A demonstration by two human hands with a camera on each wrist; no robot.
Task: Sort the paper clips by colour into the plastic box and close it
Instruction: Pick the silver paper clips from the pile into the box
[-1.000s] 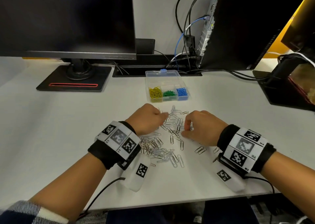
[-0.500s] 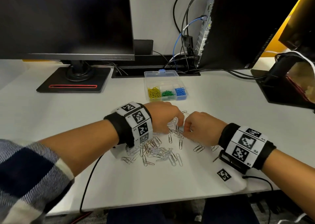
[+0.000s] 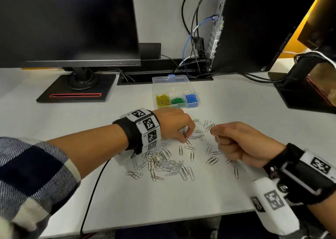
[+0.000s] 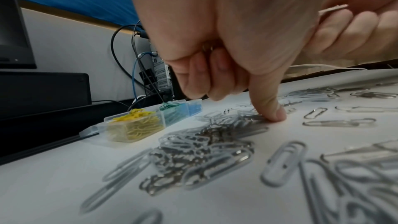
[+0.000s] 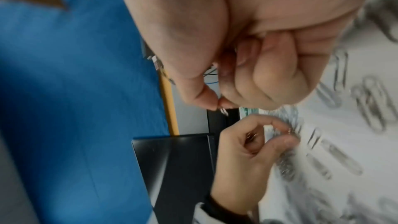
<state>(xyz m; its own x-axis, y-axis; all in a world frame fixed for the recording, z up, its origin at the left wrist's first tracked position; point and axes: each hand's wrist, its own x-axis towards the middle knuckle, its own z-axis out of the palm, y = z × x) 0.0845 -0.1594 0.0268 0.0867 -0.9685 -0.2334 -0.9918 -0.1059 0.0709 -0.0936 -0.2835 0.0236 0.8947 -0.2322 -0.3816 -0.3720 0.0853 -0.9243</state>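
A clear plastic box (image 3: 172, 85) stands open at mid-table, with yellow (image 3: 162, 100), green (image 3: 177, 100) and blue clips (image 3: 191, 98) in its three front compartments. Silver paper clips (image 3: 163, 161) lie scattered in front of it. My left hand (image 3: 185, 136) is down among them with its fingers curled; thumb and forefinger pinch a silver clip (image 5: 288, 130), and the thumb tip (image 4: 277, 115) touches the table. My right hand (image 3: 215, 135) hovers just to the right, lifted a little, and pinches a silver clip (image 5: 287, 111) between thumb and forefinger.
A monitor on a black base (image 3: 76, 89) stands at the back left. A computer case (image 3: 254, 29) with cables stands at the back right, and a black stand (image 3: 305, 97) at the far right. The table's front edge (image 3: 163, 224) lies close below the clips.
My left forearm has swung in from the left and the hand has moved forward into the clips. My right hand has lifted off the table with a clip.
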